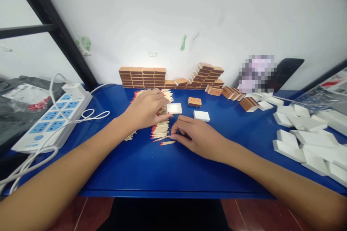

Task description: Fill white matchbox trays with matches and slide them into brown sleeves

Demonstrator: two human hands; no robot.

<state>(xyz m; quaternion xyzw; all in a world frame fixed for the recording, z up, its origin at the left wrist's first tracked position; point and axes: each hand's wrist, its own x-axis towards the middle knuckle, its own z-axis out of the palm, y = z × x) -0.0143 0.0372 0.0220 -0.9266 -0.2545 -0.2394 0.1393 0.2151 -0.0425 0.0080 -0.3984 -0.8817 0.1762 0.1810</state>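
Observation:
My left hand (148, 108) is closed on a small white matchbox tray (175, 108), its hollow side facing up, above a pile of red-tipped matches (159, 129). At the near end of that pile, my right hand (193, 135) pinches with thumb and forefinger what looks like a match. A few loose matches (167, 143) lie just below its fingertips. More matches show on the far side of my left hand, which hides part of the pile. Beyond my right hand rest a white tray (201, 116) and an orange matchbox (194, 101).
Stacked matchboxes (142, 77) line the wall, with a stepped stack (206, 73) and several tipped boxes (248, 103) to the right. White trays (311, 140) heap at the right. A power strip (54, 122) with cables lies left on the blue table (173, 173). A phone (288, 73) leans at the back.

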